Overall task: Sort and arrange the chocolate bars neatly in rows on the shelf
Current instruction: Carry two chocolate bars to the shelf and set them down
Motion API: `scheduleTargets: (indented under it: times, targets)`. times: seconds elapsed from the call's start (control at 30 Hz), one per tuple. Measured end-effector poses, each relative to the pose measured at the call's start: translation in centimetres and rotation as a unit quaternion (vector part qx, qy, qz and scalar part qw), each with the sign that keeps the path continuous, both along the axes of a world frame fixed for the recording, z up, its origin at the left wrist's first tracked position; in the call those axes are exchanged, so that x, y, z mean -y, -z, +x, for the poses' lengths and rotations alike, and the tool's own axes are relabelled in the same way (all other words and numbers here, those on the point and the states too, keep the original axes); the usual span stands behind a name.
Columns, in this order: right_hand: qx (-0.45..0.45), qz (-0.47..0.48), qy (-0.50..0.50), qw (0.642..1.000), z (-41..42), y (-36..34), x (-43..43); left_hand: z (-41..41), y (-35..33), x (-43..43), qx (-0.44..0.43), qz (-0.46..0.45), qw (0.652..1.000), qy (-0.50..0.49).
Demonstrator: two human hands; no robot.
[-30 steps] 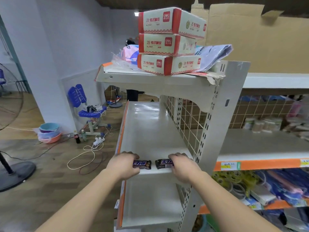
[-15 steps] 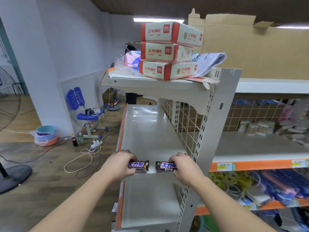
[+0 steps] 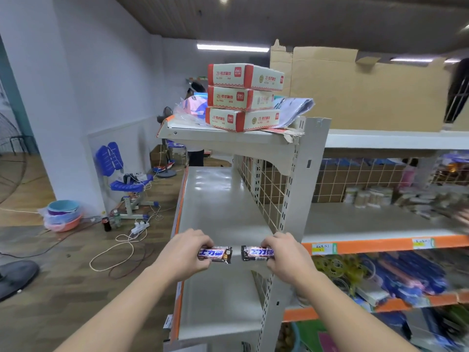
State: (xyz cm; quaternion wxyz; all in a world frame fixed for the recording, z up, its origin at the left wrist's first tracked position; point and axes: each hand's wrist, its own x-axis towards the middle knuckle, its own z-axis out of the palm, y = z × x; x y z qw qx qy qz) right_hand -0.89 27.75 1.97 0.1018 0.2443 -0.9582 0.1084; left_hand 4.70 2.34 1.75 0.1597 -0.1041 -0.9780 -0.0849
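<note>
My left hand [image 3: 185, 252] grips a dark chocolate bar [image 3: 218, 254] with blue-and-white lettering, held lengthwise at the near end of a white metal shelf [image 3: 215, 199]. My right hand [image 3: 281, 252] grips a matching second chocolate bar [image 3: 256, 253]. The two bars lie end to end with a small gap between them, just above the shelf's front edge. Whether they touch the shelf surface I cannot tell. Each hand's fingers cover the outer end of its bar.
A top shelf [image 3: 228, 134] overhead carries three stacked red-and-white boxes [image 3: 243, 97]. A wire grid panel [image 3: 264, 189] and an upright post [image 3: 302, 179] bound the shelf's right side. Stocked shelves [image 3: 380, 224] lie to the right. A blue chair [image 3: 121, 171], basins and cables sit on the floor at left.
Both hands have lifted their bars slightly off the near shelf edge and turned them so the labels face up. The camera has tilted upward.
</note>
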Motion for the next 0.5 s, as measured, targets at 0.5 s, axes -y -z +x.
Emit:
scheduleTargets:
  times: [0.5]
  targets:
    - [-0.007,-0.010,0.103,0.995,4.5,0.0,-14.2,-0.7,-0.1,-13.5,0.015,0.029,0.995,0.098]
